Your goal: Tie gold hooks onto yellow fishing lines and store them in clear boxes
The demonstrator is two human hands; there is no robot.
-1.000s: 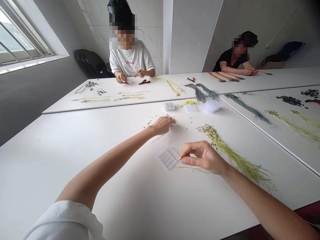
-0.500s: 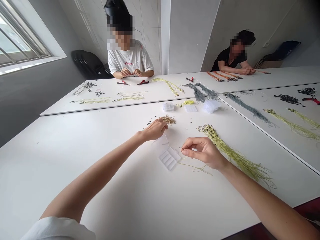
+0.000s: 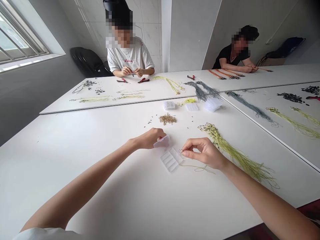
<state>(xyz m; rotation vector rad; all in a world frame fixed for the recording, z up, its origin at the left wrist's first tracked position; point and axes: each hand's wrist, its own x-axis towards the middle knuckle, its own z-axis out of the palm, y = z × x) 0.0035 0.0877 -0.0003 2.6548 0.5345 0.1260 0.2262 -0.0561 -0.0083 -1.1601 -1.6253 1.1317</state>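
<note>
A clear plastic compartment box [image 3: 171, 160] lies on the white table with its lid [image 3: 162, 142] raised. My left hand [image 3: 150, 137] is behind the lid; its fingers are curled together, and the lid partly covers them, so what they hold is hidden. Just right of the box, my right hand [image 3: 202, 152] pinches a small, thin hook-like metal piece [image 3: 181, 150] between thumb and forefinger. Below that hand, a thin yellow-green cord [image 3: 200, 168] trails on the table beside the box. Beyond my left hand sits a pile of small gold-coloured metal pieces [image 3: 167, 119].
A bundle of yellow-green cords [image 3: 232, 153] lies right of my right hand. Farther back are clear boxes [image 3: 213, 104], yellow pieces [image 3: 190, 100] and grey cord bundles [image 3: 200, 90]. Two people work at the far tables, near red-handled pliers [image 3: 143, 80].
My left hand has come back from the gold pile towards me and is now behind the box's lid, which stands more upright. My right hand keeps its pinch, nearly still.
</note>
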